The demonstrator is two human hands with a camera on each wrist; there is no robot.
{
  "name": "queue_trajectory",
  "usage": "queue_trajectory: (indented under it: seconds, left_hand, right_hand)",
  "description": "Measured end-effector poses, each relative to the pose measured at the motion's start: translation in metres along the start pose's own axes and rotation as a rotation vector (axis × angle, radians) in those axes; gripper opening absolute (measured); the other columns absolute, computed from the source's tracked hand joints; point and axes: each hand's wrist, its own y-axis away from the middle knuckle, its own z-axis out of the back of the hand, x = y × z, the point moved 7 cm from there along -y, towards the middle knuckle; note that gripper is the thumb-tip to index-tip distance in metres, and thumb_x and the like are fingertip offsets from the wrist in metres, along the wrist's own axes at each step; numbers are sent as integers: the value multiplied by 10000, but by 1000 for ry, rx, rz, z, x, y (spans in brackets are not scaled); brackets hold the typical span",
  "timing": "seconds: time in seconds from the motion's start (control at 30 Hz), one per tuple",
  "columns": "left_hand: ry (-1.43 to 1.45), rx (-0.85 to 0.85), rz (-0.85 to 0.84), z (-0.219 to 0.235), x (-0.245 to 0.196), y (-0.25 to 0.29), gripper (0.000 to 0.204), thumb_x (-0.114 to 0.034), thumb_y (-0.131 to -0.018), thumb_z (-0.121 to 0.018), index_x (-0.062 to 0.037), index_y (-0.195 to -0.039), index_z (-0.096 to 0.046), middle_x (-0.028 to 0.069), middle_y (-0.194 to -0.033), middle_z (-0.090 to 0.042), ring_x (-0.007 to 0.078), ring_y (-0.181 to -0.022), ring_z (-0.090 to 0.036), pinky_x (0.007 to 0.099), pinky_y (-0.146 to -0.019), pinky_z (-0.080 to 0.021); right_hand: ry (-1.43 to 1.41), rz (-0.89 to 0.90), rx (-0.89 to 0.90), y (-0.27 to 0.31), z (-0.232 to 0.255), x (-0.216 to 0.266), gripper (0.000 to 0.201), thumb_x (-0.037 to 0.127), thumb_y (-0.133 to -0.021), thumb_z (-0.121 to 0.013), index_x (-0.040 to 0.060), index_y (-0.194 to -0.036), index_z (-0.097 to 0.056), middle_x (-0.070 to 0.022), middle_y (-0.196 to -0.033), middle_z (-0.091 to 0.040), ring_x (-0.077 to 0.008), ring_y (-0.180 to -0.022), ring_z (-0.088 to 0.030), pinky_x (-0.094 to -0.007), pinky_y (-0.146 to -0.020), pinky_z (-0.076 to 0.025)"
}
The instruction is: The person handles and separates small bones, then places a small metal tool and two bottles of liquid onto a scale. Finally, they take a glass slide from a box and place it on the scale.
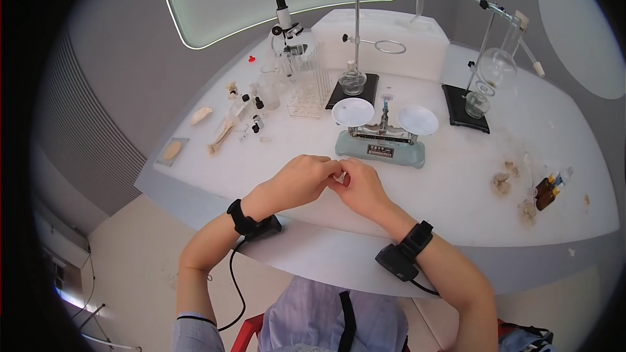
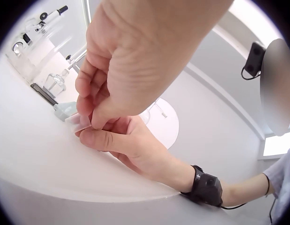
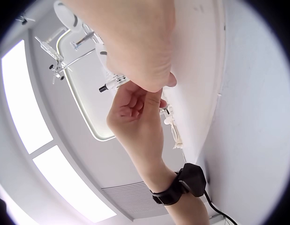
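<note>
Just in front of the pale green balance scale (image 1: 381,150), my left hand (image 1: 293,181) and right hand (image 1: 362,190) meet over the near part of the table. Between the fingertips they pinch a small, whitish, translucent flat piece (image 2: 78,123), best seen in the left wrist view; I cannot tell exactly what it is. The left thumb and fingers come down on it from above, while the right thumb lies along its lower side. In the right wrist view the fingertips hide it. The scale carries two white pans (image 1: 353,112), set just beyond the hands.
Left of the scale stand a test tube rack (image 1: 305,109), small dropper bottles (image 1: 259,103) and a microscope (image 1: 284,19). Behind are a ring stand (image 1: 357,19) and a glass alcohol lamp (image 1: 352,82). Brown bottles (image 1: 545,197) sit at right, near a second stand (image 1: 471,117).
</note>
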Motion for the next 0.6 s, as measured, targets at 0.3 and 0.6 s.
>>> queue_trajectory:
  seconds: [0.3,0.6]
  left_hand:
    - [-15,37,-17,-2,6,2,133,-13,-810,-664,-22,-941,-683,144,-825,-659,347,-767,-641,415,-693,-500]
    - [12,-39,30,24,17,16,94,-17,-829,-654,-6,-917,-687,144,-847,-669,338,-769,-644,394,-709,-512]
  right_hand:
    - [-19,-1,-2,-1,-1,-2,190,56,-754,-755,-2,-900,-648,-111,-813,-611,-205,-651,-587,-334,-623,-479]
    - [-103,-36,8,0,1,0,350,31,-746,-731,5,-1076,-620,-118,-955,-641,-221,-720,-618,-347,-704,-503]
